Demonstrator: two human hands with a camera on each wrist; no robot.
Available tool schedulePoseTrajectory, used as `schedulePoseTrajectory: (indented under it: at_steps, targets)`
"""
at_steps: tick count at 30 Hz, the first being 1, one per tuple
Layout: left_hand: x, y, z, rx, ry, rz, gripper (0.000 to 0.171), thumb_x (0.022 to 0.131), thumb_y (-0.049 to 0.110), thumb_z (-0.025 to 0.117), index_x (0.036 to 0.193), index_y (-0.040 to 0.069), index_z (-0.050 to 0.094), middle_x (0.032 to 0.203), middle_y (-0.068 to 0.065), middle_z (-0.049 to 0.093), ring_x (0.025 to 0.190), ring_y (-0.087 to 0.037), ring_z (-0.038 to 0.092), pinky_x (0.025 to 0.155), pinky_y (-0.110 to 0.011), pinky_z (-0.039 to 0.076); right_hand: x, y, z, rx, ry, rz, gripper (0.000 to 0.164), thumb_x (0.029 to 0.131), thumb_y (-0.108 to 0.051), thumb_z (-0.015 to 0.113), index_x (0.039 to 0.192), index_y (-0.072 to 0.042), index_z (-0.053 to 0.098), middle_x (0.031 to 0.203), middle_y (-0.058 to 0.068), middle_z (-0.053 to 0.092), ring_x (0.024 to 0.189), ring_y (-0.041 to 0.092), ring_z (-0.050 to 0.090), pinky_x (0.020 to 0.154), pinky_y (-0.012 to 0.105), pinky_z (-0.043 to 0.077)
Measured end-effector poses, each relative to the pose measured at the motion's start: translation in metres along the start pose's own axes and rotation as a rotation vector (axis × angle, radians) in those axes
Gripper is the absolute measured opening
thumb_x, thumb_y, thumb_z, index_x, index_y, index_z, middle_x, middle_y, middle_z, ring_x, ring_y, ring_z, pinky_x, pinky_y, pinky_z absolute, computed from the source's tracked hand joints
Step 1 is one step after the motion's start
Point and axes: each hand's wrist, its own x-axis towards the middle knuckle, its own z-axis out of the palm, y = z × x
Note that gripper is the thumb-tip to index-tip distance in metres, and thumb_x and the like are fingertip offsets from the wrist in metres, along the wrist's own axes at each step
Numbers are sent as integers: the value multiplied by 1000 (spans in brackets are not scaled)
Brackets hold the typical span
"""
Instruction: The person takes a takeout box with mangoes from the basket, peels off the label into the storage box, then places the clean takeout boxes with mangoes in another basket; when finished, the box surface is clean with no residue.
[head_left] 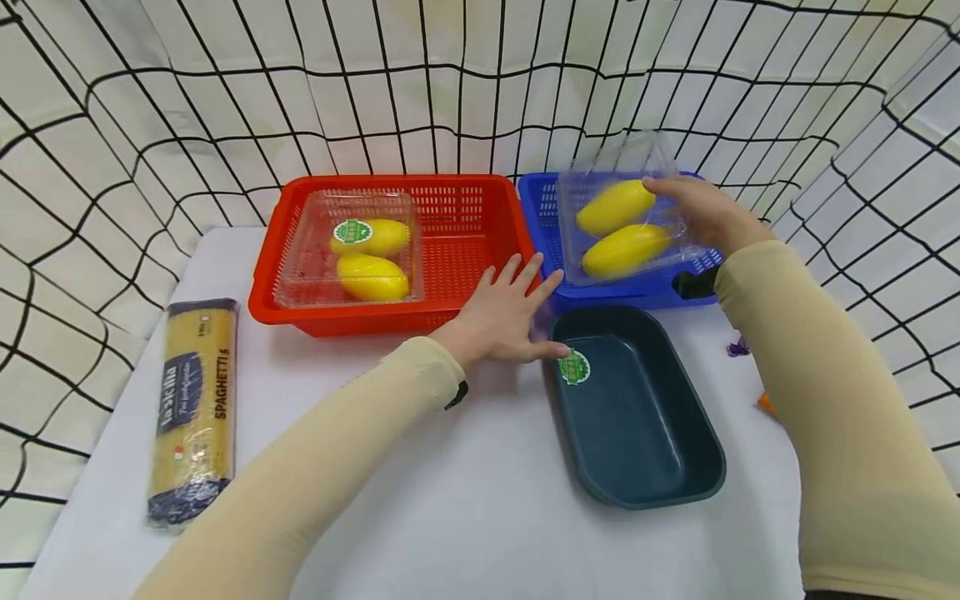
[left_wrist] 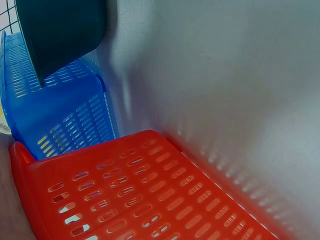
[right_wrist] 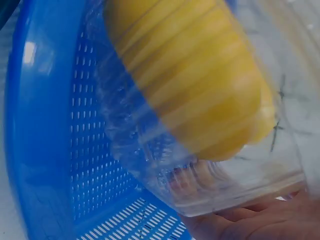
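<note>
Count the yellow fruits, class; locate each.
4: a back fruit and front fruit in the clear box inside the red basket; a far fruit and near fruit in another box the right hand holds at the blue basket.

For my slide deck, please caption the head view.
Right hand grips a clear box of yellow fruit at the blue basket; left hand spread by the red basket.

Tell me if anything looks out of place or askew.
A round green sticker looks odd at the left edge of the dark tray, which holds no food; whether it clings to tray or left hand is unclear. The clear container held by the right hand slants. No spill shows.
</note>
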Motion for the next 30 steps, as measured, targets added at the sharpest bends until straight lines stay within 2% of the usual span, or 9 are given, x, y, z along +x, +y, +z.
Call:
schedulePoseTrajectory:
  at_steps: [4,6,11,15,20,23,26,30]
  targets:
    - [0,2,0,1,1,5,108,85,83,44,166,27,1,174,-10,-5,160,-41,3,128,-61,12,4,3,4,-111,14,9,97,99,-65,48,166,-20,-6,174,13,-4,159,40,12,127,55,24]
    - [0,2,0,5,1,5,108,85,84,44,166,27,1,174,-11,-5,160,-41,3,128,-61,12,7,5,6,-145,13,9,97,99,-66,48,166,-19,-3,173,15,-1,157,42,16,126,56,25]
    - [-1,2,-1,16,0,3,108,86,84,44,166,27,1,174,-11,-5,160,-41,4,128,-61,13,15,8,11,-163,-42,1,96,101,-63,46,166,-16,-5,173,17,-1,154,46,22,126,58,26]
    - [-2,1,-2,16,-4,0,108,85,84,44,166,26,1,174,-11,-6,160,-41,4,127,-61,13,17,9,15,-178,-69,4,98,101,-63,46,165,-15,-10,172,19,-2,154,46,19,126,59,23]
    - [-2,2,-2,19,-11,-4,108,85,84,44,166,27,0,174,-10,-6,160,-41,4,128,-61,12,8,17,15,-186,-84,27,102,99,-66,47,163,-20,-19,172,18,-5,154,46,17,126,62,21]
    - [-1,2,-1,16,-12,3,109,85,84,44,166,26,0,174,-11,-6,160,-41,4,127,-61,12,2,24,13,-168,-112,27,101,100,-64,48,162,-23,-21,171,19,-4,152,48,20,123,66,22]
    - [-1,3,-1,17,-6,7,109,85,85,44,166,26,0,174,-11,-5,160,-42,5,127,-62,13,-6,31,12,-153,-131,18,99,102,-60,47,161,-24,-24,171,21,-6,154,50,15,122,69,21]
    - [0,2,0,25,-1,-2,110,84,85,45,166,27,0,174,-10,-5,160,-41,5,128,-61,14,-15,38,19,-147,-99,-6,99,102,-60,47,161,-22,-23,171,23,-7,154,53,13,122,67,21]
